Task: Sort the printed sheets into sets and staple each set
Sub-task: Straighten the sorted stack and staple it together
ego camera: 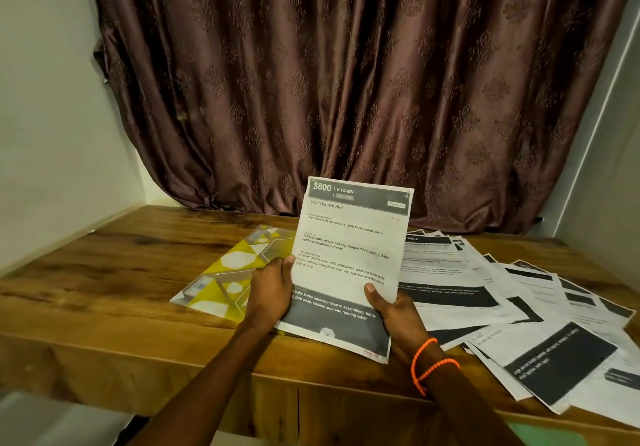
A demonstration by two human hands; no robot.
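I hold a printed sheet [349, 237] headed "Wash baby bottle" upright above the wooden table [104, 272]. My left hand [272, 289] grips its left edge, thumb on the front. My right hand [394, 310] grips the lower right edge, thumb on the print. Whether more sheets lie behind it I cannot tell. Several other printed sheets [502, 307] with dark bands lie fanned out over the right side of the table. No stapler is visible.
A yellow and white patterned plastic folder [228, 272] lies flat on the table just left of the held sheet. A brown curtain [346, 82] hangs behind the table. White walls close in on both sides. Some sheets overhang the table's front right edge.
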